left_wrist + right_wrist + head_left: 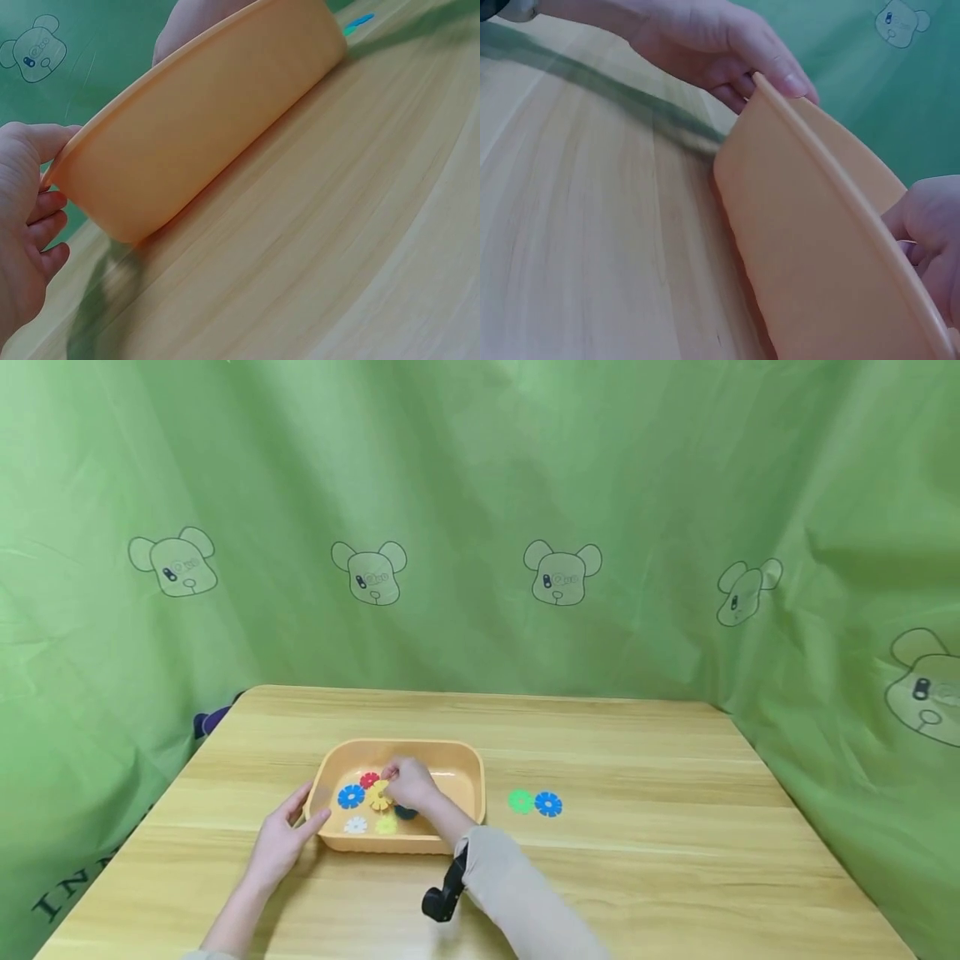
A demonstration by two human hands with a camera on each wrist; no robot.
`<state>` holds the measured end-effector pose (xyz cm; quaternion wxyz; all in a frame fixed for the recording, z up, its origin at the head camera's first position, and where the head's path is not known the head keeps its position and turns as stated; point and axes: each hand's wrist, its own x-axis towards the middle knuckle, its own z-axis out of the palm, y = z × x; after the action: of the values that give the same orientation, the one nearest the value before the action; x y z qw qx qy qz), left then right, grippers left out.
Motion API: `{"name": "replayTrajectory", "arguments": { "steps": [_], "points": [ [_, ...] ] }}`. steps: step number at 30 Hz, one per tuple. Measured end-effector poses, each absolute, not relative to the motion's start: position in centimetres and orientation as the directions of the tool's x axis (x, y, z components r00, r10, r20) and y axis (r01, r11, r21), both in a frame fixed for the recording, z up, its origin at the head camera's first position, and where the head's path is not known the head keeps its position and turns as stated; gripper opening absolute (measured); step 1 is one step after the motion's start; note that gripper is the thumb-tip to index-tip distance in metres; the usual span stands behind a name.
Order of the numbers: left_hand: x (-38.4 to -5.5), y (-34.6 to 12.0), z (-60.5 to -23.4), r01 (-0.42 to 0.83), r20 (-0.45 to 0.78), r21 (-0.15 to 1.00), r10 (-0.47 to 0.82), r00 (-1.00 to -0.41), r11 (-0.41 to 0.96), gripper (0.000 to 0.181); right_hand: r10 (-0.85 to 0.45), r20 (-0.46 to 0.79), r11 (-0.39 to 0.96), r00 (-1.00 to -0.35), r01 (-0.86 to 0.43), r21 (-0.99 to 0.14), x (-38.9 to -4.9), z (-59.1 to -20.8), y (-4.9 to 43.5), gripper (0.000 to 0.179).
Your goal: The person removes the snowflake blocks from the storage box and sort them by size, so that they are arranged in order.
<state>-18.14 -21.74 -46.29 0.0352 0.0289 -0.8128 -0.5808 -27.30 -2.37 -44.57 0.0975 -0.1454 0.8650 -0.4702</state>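
Note:
My left hand [281, 839] grips the left end of an orange plastic tray [468, 760], thumb over the rim and fingers outside, as the left wrist view shows. Inside the tray, my right hand [412, 783] pinches a yellow-orange snowflake disc [378, 797] at its edge. Around it lie a red disc [368, 780], a blue disc [351, 796], a white disc [356, 825], a pale yellow disc [386, 824] and a dark disc [406, 812] partly under the right hand. In the right wrist view, the tray wall hides the right fingertips.
On the wooden table [637, 860], right of the tray, a green disc [521, 802] and a blue slotted disc [548, 804] lie side by side. A green curtain [465, 460] printed with bear heads hangs behind. My right wrist carries a black camera mount [447, 893].

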Motion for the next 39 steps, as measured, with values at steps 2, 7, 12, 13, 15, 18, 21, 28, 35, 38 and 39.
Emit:
{"name": "replayTrajectory", "arguments": {
  "steps": [2, 7, 12, 13, 15, 18, 21, 28, 35, 38, 39],
  "points": [
    [-18.1, -21.6, -46.2, -0.004, 0.026, 0.946, -0.089, -0.996, 0.324, 0.069, -0.332, -0.053, 0.471, -0.942, -0.117, -0.875, -27.3, -44.4, -2.0, 0.017],
    [-17.9, -21.4, -46.0, 0.001, 0.035, 0.944, -0.096, -0.995, 0.331, 0.068, -0.320, -0.093, 0.386, -0.943, -0.041, -0.922, -27.5, -43.9, -0.8, 0.015],
    [-18.0, -21.4, -45.8, 0.013, 0.048, 0.946, -0.100, -0.994, 0.325, 0.067, -0.324, -0.111, 0.309, -0.940, 0.006, -0.951, -27.8, -42.9, 0.6, 0.016],
    [-18.0, -21.3, -45.8, 0.014, 0.049, 0.946, -0.100, -0.994, 0.323, 0.066, -0.327, -0.107, 0.294, -0.939, 0.007, -0.956, -27.8, -42.6, 1.0, 0.016],
    [-18.0, -21.3, -45.8, 0.015, 0.050, 0.947, -0.100, -0.994, 0.321, 0.066, -0.331, -0.109, 0.276, -0.937, 0.014, -0.961, -27.7, -41.7, 1.7, 0.016],
    [-18.0, -21.3, -45.9, 0.016, 0.052, 0.945, -0.100, -0.994, 0.327, 0.066, -0.331, -0.098, 0.248, -0.939, 0.014, -0.969, -27.8, -41.1, 2.8, 0.018],
    [-18.0, -21.3, -46.0, 0.022, 0.057, 0.945, -0.099, -0.993, 0.327, 0.066, -0.318, -0.095, 0.217, -0.943, 0.026, -0.976, -28.2, -40.8, 4.0, 0.022],
    [-18.0, -21.3, -46.0, 0.018, 0.054, 0.947, -0.104, -0.993, 0.320, 0.066, -0.262, -0.096, 0.176, -0.960, 0.051, -0.983, -29.0, -40.3, 6.9, 0.023],
    [-18.0, -21.3, -45.9, 0.016, 0.052, 0.950, -0.107, -0.993, 0.311, 0.065, -0.247, -0.092, 0.153, -0.965, 0.055, -0.987, -30.0, -40.3, 10.4, 0.023],
    [-18.0, -21.3, -46.0, 0.018, 0.054, 0.951, -0.107, -0.993, 0.308, 0.065, -0.231, -0.098, 0.141, -0.968, 0.067, -0.988, -30.2, -40.6, 12.1, 0.024],
    [-18.0, -21.3, -46.0, 0.020, 0.055, 0.951, -0.106, -0.993, 0.308, 0.065, -0.223, -0.101, 0.138, -0.970, 0.072, -0.988, -30.3, -40.7, 12.7, 0.023]
  ]
}}
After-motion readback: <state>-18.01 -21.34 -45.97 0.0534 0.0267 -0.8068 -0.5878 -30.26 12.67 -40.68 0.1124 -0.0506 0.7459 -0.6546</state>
